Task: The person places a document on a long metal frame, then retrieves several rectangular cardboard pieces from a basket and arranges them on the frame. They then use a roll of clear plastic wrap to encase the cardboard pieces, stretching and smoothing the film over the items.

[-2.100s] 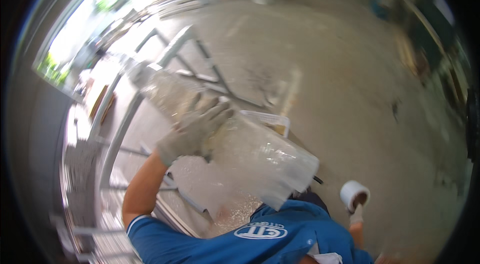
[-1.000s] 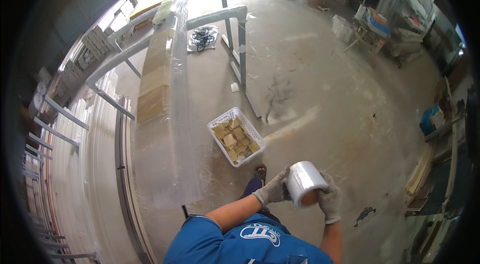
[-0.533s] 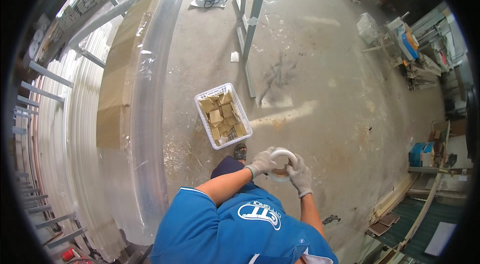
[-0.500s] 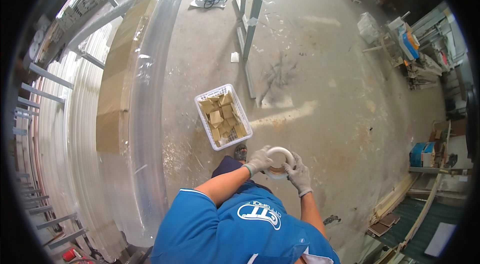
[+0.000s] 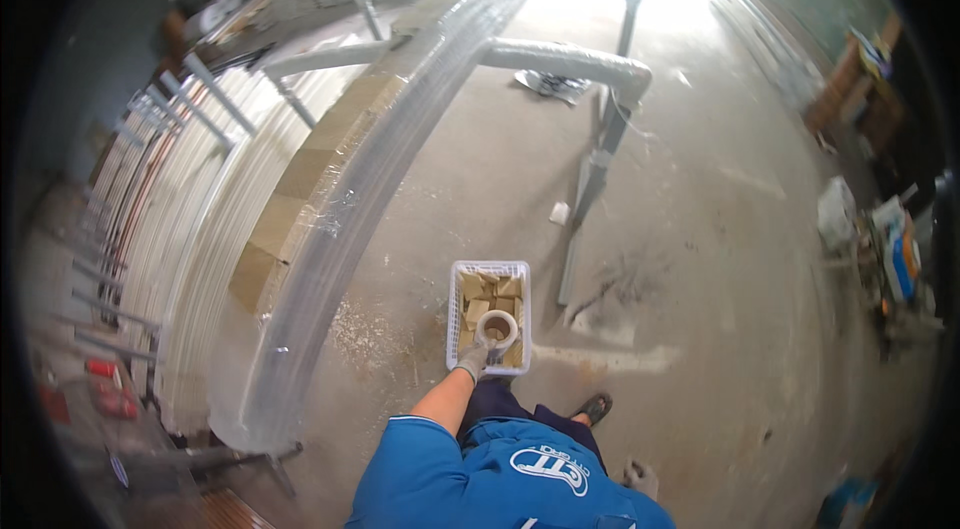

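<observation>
My left hand [image 5: 473,359], in a grey glove, grips a roll of clear tape [image 5: 512,331] by its near side. The roll, a pale ring with a brown core, is held above a white plastic basket [image 5: 454,279], hiding part of what lies inside. Several tan cardboard pieces [image 5: 477,310] fill that basket, which stands on the floor by my feet. My right hand [image 5: 640,478], also gloved, hangs low at my right side, away from the tape; its fingers are too small and blurred to read.
Left of me runs a long stack wrapped in clear film [image 5: 345,214] with cardboard along it, on grey metal supports [image 5: 570,59]. A metal bar [image 5: 572,264] lies on the floor ahead. White lengths [image 5: 225,219] are stacked farther left, with red items [image 5: 112,394] nearby.
My right hand has let go of the tape roll and dropped to my side. The left hand has carried the roll leftward over the basket. My view has turned and I stand closer to the basket.
</observation>
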The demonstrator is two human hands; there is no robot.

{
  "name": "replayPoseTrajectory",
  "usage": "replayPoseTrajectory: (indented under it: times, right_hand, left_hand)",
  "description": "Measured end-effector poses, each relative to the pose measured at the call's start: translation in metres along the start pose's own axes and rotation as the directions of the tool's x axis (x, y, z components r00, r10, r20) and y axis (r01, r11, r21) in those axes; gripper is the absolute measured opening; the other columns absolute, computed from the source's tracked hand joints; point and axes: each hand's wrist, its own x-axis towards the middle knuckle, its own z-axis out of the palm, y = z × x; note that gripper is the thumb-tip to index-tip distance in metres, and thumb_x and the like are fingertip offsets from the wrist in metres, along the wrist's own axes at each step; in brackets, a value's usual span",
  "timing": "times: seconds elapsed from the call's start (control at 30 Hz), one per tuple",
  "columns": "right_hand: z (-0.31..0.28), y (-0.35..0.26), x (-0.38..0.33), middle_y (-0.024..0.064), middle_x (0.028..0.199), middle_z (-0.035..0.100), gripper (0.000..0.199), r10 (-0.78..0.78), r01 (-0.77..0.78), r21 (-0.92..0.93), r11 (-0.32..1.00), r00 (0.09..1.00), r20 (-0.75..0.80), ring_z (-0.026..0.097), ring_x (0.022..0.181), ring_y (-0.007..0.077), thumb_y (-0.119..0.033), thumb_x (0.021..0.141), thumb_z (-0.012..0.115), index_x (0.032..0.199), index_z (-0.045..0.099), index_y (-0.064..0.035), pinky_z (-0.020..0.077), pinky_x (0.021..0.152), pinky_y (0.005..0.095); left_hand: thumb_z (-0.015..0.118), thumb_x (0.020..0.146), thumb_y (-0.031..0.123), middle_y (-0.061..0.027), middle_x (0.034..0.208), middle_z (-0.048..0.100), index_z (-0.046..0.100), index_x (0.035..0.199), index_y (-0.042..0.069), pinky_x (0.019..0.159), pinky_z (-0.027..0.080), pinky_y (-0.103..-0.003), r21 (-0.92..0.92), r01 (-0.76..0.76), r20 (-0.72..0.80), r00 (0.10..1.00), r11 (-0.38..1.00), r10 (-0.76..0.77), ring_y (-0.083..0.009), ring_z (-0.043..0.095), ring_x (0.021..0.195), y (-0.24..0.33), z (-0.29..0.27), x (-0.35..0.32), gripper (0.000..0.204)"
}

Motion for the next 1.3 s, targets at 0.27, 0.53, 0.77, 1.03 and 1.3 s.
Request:
replayPoseTrajectory:
  times: [0.27,0.53,0.77,1.03,1.3]
  right_hand:
    - [-0.164,0.023,0.150,0.0137,0.089,0.069,0.039,0.094,-0.096,0.128,0.987,0.995,0.022,0.065,0.057,0.0169,-0.015,0.088,0.070,0.121,0.064,0.0051,0.0541,0.052,0.0313]
    - [-0.254,-0.160,0.324,0.0097,0.081,0.070,0.039,-0.397,0.398,-0.047,0.916,0.917,0.015,0.064,0.059,0.0128,-0.013,0.089,0.071,0.124,0.063,0.0015,0.0510,0.050,0.0276]
    - [-0.265,-0.287,0.416,0.0121,0.091,0.073,0.041,-0.396,0.401,-0.114,0.909,0.916,0.061,0.068,0.065,0.0158,-0.022,0.090,0.072,0.124,0.065,0.0003,0.0562,0.059,0.0283]
    - [-0.295,-0.279,0.476,0.0146,0.092,0.074,0.044,-0.022,0.020,0.053,0.998,0.999,0.046,0.069,0.065,0.0180,-0.021,0.088,0.073,0.126,0.065,0.0010,0.0551,0.057,0.0317]
    - [-0.409,-0.355,0.646,0.0192,0.092,0.074,0.049,-0.071,0.073,-0.253,0.965,0.997,0.019,0.071,0.064,0.0214,-0.034,0.087,0.071,0.123,0.069,-0.0013,0.0582,0.068,0.0373]
  left_hand:
    - [0.071,0.092,0.039,-0.0057,0.096,0.060,0.060,0.111,0.010,0.075,0.055,-0.042,-0.129,0.074,0.211,0.976,0.989,-0.046,-0.0233,0.061,0.080,-0.023,0.102,-0.040,0.036]
    - [0.063,0.097,0.032,-0.0084,0.115,0.065,0.059,0.127,0.009,0.076,0.056,-0.042,-0.117,0.147,0.198,0.973,0.982,-0.122,-0.0269,0.067,0.098,-0.006,0.179,-0.029,0.038]
    - [0.066,0.096,0.023,-0.0096,0.103,0.068,0.062,0.123,0.004,0.072,0.054,-0.037,0.244,-0.718,0.061,0.682,0.651,0.729,-0.0217,0.066,0.084,0.200,0.264,0.002,0.034]
    - [0.071,0.096,0.020,-0.0091,0.095,0.074,0.071,0.110,-0.005,0.077,0.054,-0.027,-0.021,-0.940,-0.081,0.342,0.341,0.936,-0.0114,0.066,0.086,0.528,0.369,-0.073,0.029]
    - [0.065,0.098,0.013,-0.0110,0.108,0.071,0.066,0.120,-0.003,0.088,0.053,-0.027,0.093,-0.971,-0.135,0.205,0.218,0.969,-0.0152,0.066,0.100,0.680,0.436,-0.071,0.027]
